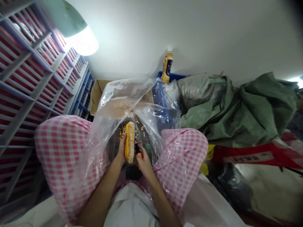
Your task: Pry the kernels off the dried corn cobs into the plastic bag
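Observation:
An ear of corn (128,142) stands nearly upright between my hands, its yellow kernels still on the left side and a pale stripped strip down the right. My left hand (121,147) is closed around its left side. In my right hand (145,160) is a small tool with an orange and black handle (139,155), close to the cob's right side; its working end is hard to make out. Under both hands a clear plastic bag (111,101) is spread across my lap, with loose corn kernels (121,130) scattered in it.
Slatted plastic crates (30,75) rise on the left under a bright lamp (81,41). Ahead are a cardboard box (97,93), a blue bin (157,94) and a drink bottle (167,66) against the wall. Green cloth (248,110) and a red bag (236,154) lie to the right.

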Available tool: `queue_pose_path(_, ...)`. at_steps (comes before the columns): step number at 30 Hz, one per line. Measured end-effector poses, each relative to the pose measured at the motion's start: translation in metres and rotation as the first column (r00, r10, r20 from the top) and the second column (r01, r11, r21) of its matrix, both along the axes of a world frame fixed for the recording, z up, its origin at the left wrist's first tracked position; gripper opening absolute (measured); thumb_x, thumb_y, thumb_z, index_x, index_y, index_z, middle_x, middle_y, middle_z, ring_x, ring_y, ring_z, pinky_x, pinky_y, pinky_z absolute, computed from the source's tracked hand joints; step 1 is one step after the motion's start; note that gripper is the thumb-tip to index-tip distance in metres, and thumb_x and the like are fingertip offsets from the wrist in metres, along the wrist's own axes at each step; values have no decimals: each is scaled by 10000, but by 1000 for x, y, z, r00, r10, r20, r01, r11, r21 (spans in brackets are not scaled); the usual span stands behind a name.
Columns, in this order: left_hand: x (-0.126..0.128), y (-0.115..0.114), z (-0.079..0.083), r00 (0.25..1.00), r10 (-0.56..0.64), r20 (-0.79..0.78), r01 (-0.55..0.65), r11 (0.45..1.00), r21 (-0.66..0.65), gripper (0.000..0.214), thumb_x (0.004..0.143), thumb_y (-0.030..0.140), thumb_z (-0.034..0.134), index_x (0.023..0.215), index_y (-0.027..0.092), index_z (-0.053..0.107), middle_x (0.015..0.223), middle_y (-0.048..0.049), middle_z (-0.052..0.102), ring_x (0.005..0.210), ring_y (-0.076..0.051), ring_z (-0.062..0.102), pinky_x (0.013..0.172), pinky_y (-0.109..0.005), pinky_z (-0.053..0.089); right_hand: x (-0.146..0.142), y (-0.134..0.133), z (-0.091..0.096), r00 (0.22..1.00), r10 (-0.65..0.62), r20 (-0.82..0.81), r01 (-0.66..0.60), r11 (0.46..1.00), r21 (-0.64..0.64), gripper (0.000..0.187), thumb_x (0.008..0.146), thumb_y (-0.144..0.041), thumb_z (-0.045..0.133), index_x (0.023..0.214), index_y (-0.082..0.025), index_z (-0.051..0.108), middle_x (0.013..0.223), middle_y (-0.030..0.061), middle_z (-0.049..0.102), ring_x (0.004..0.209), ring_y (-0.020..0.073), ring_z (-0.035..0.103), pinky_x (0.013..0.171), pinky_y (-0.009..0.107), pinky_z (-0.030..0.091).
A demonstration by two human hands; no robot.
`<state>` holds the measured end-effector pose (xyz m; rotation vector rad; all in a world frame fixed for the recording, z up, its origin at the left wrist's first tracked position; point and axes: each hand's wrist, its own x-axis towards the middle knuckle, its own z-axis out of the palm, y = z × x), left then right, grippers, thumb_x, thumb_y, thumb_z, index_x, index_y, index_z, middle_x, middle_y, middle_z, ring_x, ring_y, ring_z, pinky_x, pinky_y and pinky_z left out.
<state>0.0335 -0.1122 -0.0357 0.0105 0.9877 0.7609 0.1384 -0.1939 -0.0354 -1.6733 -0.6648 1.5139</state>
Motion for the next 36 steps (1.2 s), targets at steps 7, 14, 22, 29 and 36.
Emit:
queue_pose_path(7,-1,-1,-8,990,117,72,-121,991,53,495,868,583,363,750,172,610,540,-36,565,535,-188,610,482,-298,520,-6,0,9,993,-72,-88,84,988,133,371,752,-417,624,1054,-200,634,1167,72,639,1143,205,555,1016,336,394)
queue_pose_path(14,-1,-2,-14,989,133,63,-134,991,20,438,903,509,345,836,165,608,598,-29,599,462,-142,569,400,-251,467,21,9,67,738,-158,-656,334,930,152,631,642,-172,611,1255,-305,544,1304,31,580,1228,218,514,1067,471,356)
queue_pose_path(22,2,-2,-9,992,129,11,-129,991,26,428,929,464,308,923,157,607,586,-23,587,445,-135,556,397,-248,463,21,9,88,641,-169,-748,459,866,198,599,575,-20,536,1048,-368,654,1293,-70,585,1243,185,505,1113,508,287)
queue_pose_path(29,2,-3,-10,991,114,66,-115,993,13,460,930,490,282,826,168,594,571,-22,576,449,-139,563,374,-237,443,23,8,91,585,-219,-781,504,853,139,360,630,-136,638,404,-215,369,1164,-42,658,1237,211,505,1090,454,341)
queue_pose_path(36,3,-2,-9,993,116,39,-116,993,0,438,934,470,292,868,164,598,572,-27,576,450,-146,559,389,-247,445,24,8,89,546,-227,-807,517,849,111,427,622,-173,714,389,-214,359,1116,-50,685,1201,199,538,1071,414,367)
